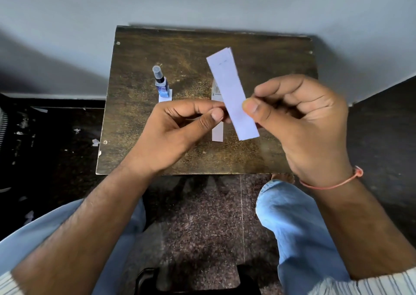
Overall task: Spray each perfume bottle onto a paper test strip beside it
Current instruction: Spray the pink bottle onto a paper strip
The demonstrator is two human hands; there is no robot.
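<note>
Fingers of both hands (171,132) (299,123) pinch a paper strip (231,92), which hides most of a clear bottle (215,89).

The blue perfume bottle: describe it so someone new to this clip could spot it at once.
Find the dark wooden table against the grey wall. On its left half, beyond the left hand, the blue perfume bottle stands upright on the end of a white paper strip. Its clear cap and blue body set it apart; the other bottle is mostly hidden behind the held strip.

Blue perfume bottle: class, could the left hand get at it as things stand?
Probably yes, once freed. The blue perfume bottle stands upright on the table, just beyond the left hand, with nothing between; but that hand pinches the paper strip with the right hand.
</note>
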